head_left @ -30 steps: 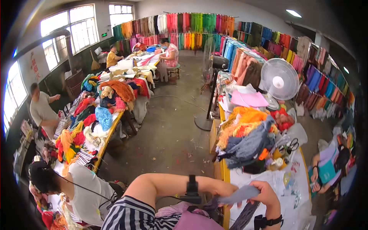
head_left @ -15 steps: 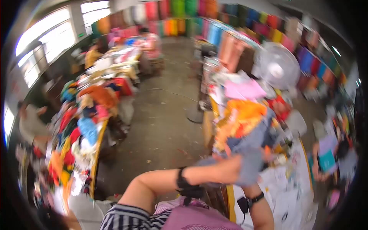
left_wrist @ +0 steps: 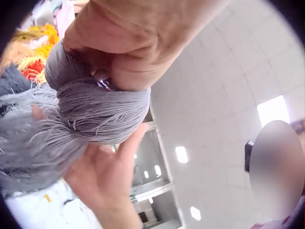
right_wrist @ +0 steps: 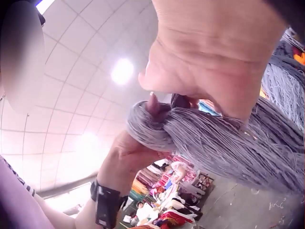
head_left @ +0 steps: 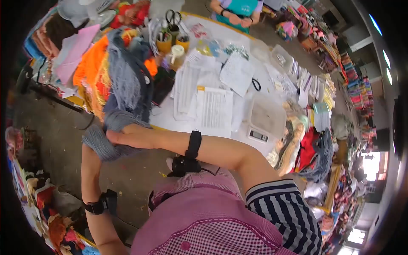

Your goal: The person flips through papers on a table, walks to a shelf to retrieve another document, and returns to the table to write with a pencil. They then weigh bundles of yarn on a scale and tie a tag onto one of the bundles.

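Observation:
A grey yarn hank (head_left: 100, 143) is bunched between both hands at the left of the head view. My right hand (head_left: 121, 137) grips it from the right. The left hand is mostly hidden behind the yarn there. In the left wrist view my left hand (left_wrist: 128, 47) curls into the folded yarn (left_wrist: 102, 112) from above, and the right hand (left_wrist: 102, 174) lies against its underside. Seen from the right wrist, my right hand (right_wrist: 205, 67) grips the hank (right_wrist: 214, 143), whose long strands trail right; a finger of the left hand (right_wrist: 131, 152) pokes through the loop.
A table (head_left: 165, 121) alongside carries printed sheets (head_left: 214, 110), a clear box (head_left: 267, 117), scissors (head_left: 173, 19) and orange (head_left: 91, 63) and blue-grey yarn (head_left: 127, 80). A person (head_left: 238, 15) stands beyond it. More yarn heaps (head_left: 57, 225) lie at lower left.
The head view has swung right, so the table now fills its upper middle and the hands appear at the left. The hands still hold the grey yarn, which is now bunched more compactly.

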